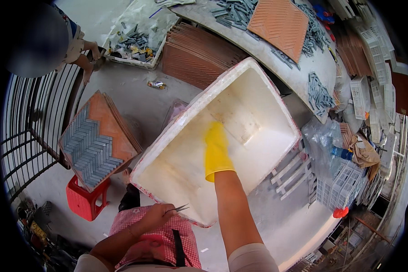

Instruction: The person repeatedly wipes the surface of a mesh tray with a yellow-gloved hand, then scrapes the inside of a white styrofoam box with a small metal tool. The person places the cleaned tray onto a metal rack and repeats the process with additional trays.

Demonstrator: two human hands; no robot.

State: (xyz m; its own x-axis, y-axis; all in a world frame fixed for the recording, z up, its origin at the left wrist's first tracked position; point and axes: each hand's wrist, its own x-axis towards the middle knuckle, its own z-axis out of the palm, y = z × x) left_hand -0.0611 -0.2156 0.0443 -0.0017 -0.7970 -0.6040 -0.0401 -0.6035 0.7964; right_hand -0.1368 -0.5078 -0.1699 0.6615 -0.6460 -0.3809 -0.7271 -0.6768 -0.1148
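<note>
A large white tub (177, 163) with a worn, red-flecked rim fills the middle of the view, tilted a little. My right hand (216, 145), in a yellow rubber glove, reaches down inside it; the fingers are smeared by motion, so what they touch cannot be made out. At the tub's near edge, my left hand (161, 216) is bare and closed round a pair of metal tweezers (181, 208), their points sticking out over the rim.
Left stands a red stool (87, 199) beneath orange moulds (99, 136) partly filled with grey strips. Behind the tub are stacked brown moulds (192, 54) and a table (240, 31) with loose grey tiles. Another person's hand (87, 68) is upper left; crates (340, 183) stand right.
</note>
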